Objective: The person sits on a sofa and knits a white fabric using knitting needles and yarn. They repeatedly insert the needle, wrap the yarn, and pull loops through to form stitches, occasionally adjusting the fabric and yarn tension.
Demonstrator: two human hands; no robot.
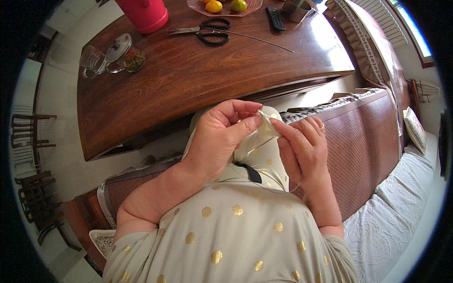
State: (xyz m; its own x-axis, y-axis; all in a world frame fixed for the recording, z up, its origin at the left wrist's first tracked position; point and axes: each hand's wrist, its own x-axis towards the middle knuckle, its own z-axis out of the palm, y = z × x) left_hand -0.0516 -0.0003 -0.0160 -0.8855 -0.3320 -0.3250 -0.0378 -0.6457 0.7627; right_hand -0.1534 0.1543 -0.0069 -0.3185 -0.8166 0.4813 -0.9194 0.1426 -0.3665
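Observation:
Above my lap, both hands hold a small strip of white knitting (268, 120). My left hand (219, 132) is closed, its thumb and forefinger pinching the strip's upper left end. On the other side my right hand (306, 146) has its fingers curled round the lower right end. A thin knitting needle (258, 146) slants down and left from beside the right fingers. A fine pale yarn (245, 181) runs across my lap, below the hands. The right fingertips are partly hidden by the hand itself.
Ahead stands a dark wooden table (188, 80). On it are black-handled scissors (214, 32), a long thin rod (264, 41), a remote (275, 19), a metal mug (296, 10), a fruit tray (226, 13), a pink bucket (144, 14) and a lidded glass jar (134, 59). A brown woven seat mat (349, 137) lies right.

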